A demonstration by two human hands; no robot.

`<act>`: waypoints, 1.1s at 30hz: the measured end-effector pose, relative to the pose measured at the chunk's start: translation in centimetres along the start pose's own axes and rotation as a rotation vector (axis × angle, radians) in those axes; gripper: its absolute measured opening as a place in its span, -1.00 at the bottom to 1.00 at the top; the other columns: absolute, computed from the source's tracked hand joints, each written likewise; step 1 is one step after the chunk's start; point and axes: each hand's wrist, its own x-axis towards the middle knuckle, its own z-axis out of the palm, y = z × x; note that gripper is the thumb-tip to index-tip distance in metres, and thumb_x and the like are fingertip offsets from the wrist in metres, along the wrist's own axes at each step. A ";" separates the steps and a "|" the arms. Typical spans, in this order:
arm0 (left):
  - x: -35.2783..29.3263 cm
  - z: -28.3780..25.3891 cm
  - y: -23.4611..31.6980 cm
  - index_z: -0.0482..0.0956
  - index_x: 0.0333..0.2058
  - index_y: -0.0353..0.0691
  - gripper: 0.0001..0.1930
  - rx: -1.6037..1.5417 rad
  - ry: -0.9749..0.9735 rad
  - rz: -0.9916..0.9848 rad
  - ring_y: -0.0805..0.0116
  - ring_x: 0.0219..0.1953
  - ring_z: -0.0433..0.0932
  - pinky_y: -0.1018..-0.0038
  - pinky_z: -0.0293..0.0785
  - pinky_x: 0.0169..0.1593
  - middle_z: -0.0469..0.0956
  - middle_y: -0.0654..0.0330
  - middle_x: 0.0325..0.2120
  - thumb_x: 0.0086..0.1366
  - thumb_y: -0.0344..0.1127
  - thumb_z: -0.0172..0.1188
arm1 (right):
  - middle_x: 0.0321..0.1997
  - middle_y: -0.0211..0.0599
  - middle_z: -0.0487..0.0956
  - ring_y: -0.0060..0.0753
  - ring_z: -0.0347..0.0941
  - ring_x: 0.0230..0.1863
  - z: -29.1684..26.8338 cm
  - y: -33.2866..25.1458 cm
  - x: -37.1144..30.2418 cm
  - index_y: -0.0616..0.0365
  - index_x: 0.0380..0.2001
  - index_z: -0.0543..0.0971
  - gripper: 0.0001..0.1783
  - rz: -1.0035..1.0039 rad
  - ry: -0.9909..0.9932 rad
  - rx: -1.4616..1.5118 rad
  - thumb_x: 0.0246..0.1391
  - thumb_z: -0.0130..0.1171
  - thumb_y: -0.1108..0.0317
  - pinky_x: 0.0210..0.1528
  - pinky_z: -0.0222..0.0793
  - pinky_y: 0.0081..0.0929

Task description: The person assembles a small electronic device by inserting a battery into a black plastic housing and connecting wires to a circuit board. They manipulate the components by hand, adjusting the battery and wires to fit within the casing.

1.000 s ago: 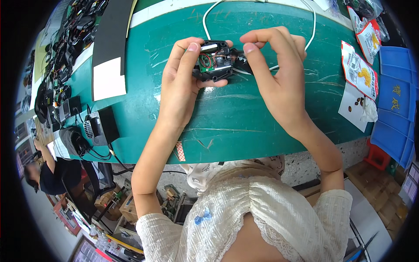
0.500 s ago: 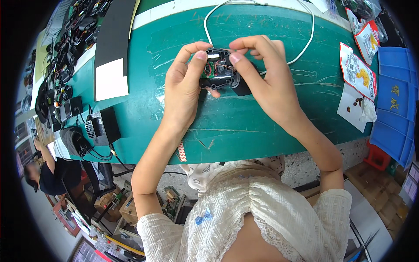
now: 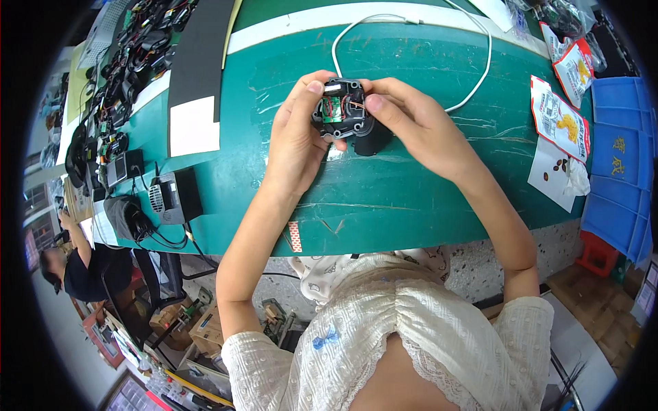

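Observation:
Above the table a black plastic device housing [image 3: 351, 127] is held, its inner side facing up. Inside it show a green circuit board [image 3: 333, 109], thin red wires and a small white part. My left hand [image 3: 299, 123] is closed around the housing's left side, thumb on the upper left edge and fingertips showing below it. At the right edge my right hand [image 3: 404, 120] grips it, thumb and index finger by the wires; whether a wire is pinched there I cannot make out. A rounded black part [image 3: 373, 140] hangs at the housing's lower right.
A white cable [image 3: 489, 61] loops across the green table [image 3: 411, 212]. On the left stand a black box-shaped device [image 3: 179, 195], a white paper [image 3: 194, 127] and many dark devices [image 3: 147, 51]. Snack bags [image 3: 561, 118] and blue bins [image 3: 620, 161] are on the right. Another person [image 3: 92, 270] sits far left.
The housing has turned slightly in my hands, and the rounded black part has swung lower. My right fingers have drawn in against the housing's edge. The whole view has shifted a little.

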 end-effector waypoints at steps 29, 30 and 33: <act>1.8 -1.3 0.6 0.34 0.03 -0.31 -0.60 -0.033 -0.139 0.158 0.20 -0.08 0.53 0.49 0.64 -0.32 0.46 -0.02 -0.07 0.37 -0.15 -0.14 | -0.14 0.10 0.43 0.03 0.38 -0.09 -12.0 -2.2 20.3 0.35 -0.16 0.42 -0.40 -0.391 0.494 -0.889 -0.06 0.18 -0.01 -0.02 0.30 -0.21; 1.7 -1.4 0.7 0.33 0.03 -0.31 -0.60 -0.030 -0.138 0.149 0.19 -0.08 0.53 0.47 0.64 -0.31 0.46 -0.03 -0.07 0.37 -0.14 -0.15 | -0.11 0.12 0.43 0.02 0.38 -0.06 -12.1 -1.9 21.7 0.38 -0.16 0.40 -0.37 -0.333 0.511 -0.890 -0.08 0.20 -0.01 0.01 0.28 -0.23; 1.6 -1.5 0.9 0.32 0.03 -0.31 -0.60 -0.030 -0.140 0.128 0.18 -0.07 0.52 0.42 0.63 -0.25 0.44 -0.04 -0.06 0.37 -0.14 -0.16 | -0.06 0.14 0.42 -0.06 0.38 0.00 -12.4 -0.1 24.2 0.46 -0.14 0.36 -0.32 -0.241 0.414 -0.626 -0.13 0.24 0.03 0.06 0.26 -0.32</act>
